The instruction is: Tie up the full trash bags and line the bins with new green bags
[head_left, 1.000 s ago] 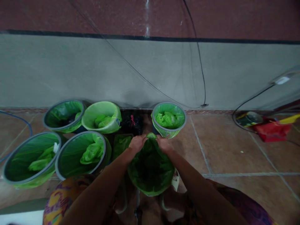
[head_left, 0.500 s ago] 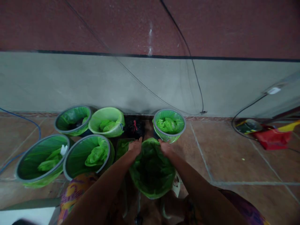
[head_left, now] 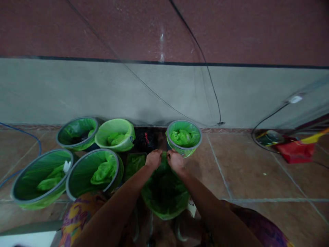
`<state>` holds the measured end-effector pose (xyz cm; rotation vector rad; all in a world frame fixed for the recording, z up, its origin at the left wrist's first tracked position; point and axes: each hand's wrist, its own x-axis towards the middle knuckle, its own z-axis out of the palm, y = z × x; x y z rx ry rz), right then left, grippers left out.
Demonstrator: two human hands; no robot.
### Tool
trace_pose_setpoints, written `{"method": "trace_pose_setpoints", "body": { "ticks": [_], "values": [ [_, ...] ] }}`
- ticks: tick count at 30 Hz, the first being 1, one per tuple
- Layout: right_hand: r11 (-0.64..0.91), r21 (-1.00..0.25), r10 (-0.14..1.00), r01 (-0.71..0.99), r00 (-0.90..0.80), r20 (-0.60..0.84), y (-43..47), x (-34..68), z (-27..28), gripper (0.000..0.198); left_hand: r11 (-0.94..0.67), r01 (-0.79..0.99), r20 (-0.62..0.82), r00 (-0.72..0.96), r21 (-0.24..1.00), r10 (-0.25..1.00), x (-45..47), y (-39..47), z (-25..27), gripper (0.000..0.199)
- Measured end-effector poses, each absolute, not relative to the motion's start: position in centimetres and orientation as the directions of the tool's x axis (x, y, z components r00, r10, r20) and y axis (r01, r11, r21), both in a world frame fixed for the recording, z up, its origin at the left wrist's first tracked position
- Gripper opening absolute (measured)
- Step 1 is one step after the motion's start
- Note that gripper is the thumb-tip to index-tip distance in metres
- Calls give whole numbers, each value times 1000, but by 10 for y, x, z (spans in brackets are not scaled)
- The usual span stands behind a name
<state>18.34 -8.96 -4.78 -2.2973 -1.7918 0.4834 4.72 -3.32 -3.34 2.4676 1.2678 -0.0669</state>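
Note:
Directly below me stands a bin lined with a green bin liner (head_left: 166, 202), its inside dark. My left hand (head_left: 154, 159) and my right hand (head_left: 175, 160) are close together at the bin's far rim. Both have their fingers closed on the liner's edge, a short stretch of which shows between them. Just left of my left hand is a small square container with a green liner (head_left: 135, 163). A black bag tied with red string (head_left: 145, 139) lies beyond it by the wall. Past my right hand stands another lined bin (head_left: 185, 133) with bunched green plastic inside.
Several green-lined bins stand at the left, among them a grey-rimmed bin (head_left: 94, 173) and a pale bin (head_left: 114, 134). A blue hose (head_left: 32, 135) crosses the floor. At right lie a red dustpan (head_left: 295, 151) and a black cable (head_left: 259, 124). The wall (head_left: 77, 92) bounds the far side.
My hands have come closer together along the far rim, and their fingers have closed on the liner's edge. The view has shifted slightly; the other bins stay where they were.

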Motion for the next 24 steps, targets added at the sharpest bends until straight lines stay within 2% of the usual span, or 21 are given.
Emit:
{"method": "trace_pose_setpoints", "body": {
  "ticks": [6,12,15,18,20,22,24],
  "values": [
    [-86,-344,995,935,62,-79,-98,190,-57,20,-621,745,-259,667,246,698,40,-35,-34,30],
    [-53,-259,984,964,6,-181,-101,188,-49,27,-652,746,-378,648,136,662,33,-41,-34,29],
    [-80,-353,983,932,16,-181,-104,191,-39,28,-622,759,-372,643,193,670,25,-37,-29,24],
    [-164,-473,986,866,129,-105,-102,196,-32,28,-516,774,-333,628,368,704,20,-26,-21,21],
    [-227,-496,973,838,214,-83,-98,198,-31,29,-437,782,-281,584,444,761,23,-19,-18,30],
    [-254,-468,967,846,229,-111,-93,197,-33,33,-399,804,-240,534,441,811,28,-16,-19,41],
    [-252,-413,964,875,190,-186,-89,194,-39,36,-417,827,-266,528,377,807,34,-19,-24,43]
  ]
}}
